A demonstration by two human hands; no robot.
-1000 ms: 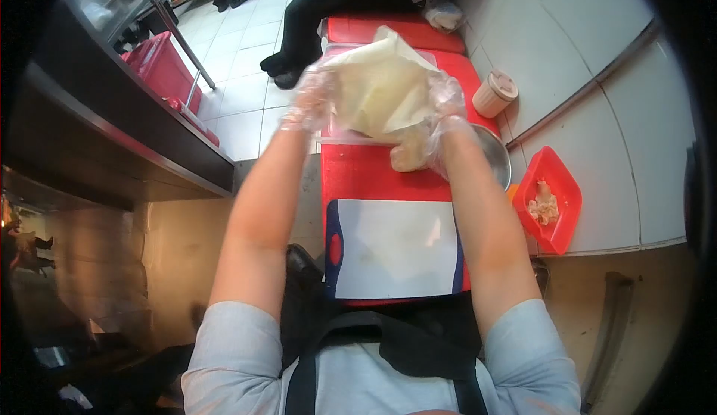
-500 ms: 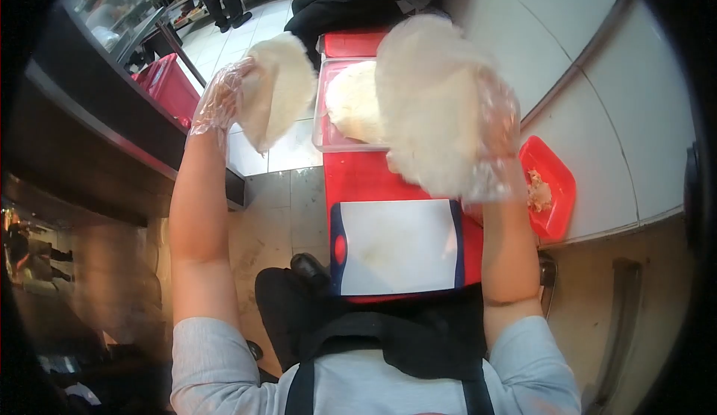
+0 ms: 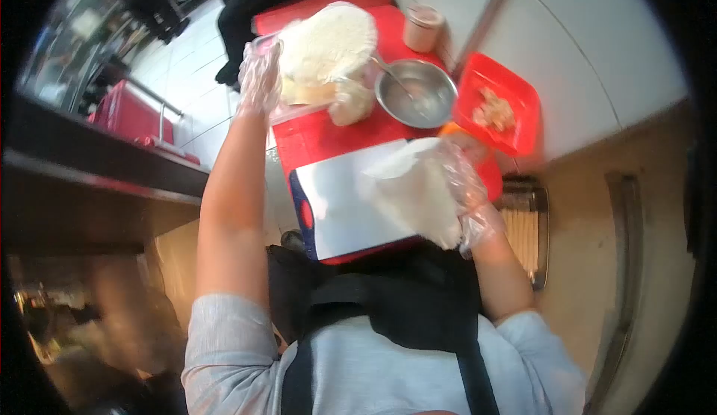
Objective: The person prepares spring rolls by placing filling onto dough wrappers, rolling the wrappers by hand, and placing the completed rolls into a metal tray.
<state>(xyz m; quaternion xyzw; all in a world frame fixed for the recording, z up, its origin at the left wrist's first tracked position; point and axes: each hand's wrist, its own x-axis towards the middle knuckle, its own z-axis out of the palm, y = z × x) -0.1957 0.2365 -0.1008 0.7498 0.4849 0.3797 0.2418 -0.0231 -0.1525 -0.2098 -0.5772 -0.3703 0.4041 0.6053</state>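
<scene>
My left hand (image 3: pixel 260 79), in a clear plastic glove, grips the left edge of a round white wrapper sheet (image 3: pixel 328 38) over the clear plastic container (image 3: pixel 305 109). More pale sheets (image 3: pixel 306 92) show beneath it. Low over the white cutting board (image 3: pixel 340 206), my right hand (image 3: pixel 467 191), also gloved, is closed on another thin wrapper sheet (image 3: pixel 418 191). That sheet hangs to the left of the fingers, partly folded, and its far part blends with the board. Motion blurs both hands a little.
A steel bowl (image 3: pixel 417 109) with a spoon stands on the red surface (image 3: pixel 317 142). Beside it are a red tray (image 3: pixel 515 90) holding pale shredded filling and a lidded tub (image 3: pixel 423 28). Tiled wall (image 3: pixel 575 42) bounds the right. A person in dark clothes (image 3: pixel 254 4) sits beyond.
My right hand has come down and toward me with its sheet, onto the board. My left hand has moved right to the container with its sheet. The bowl and tub have come into sight.
</scene>
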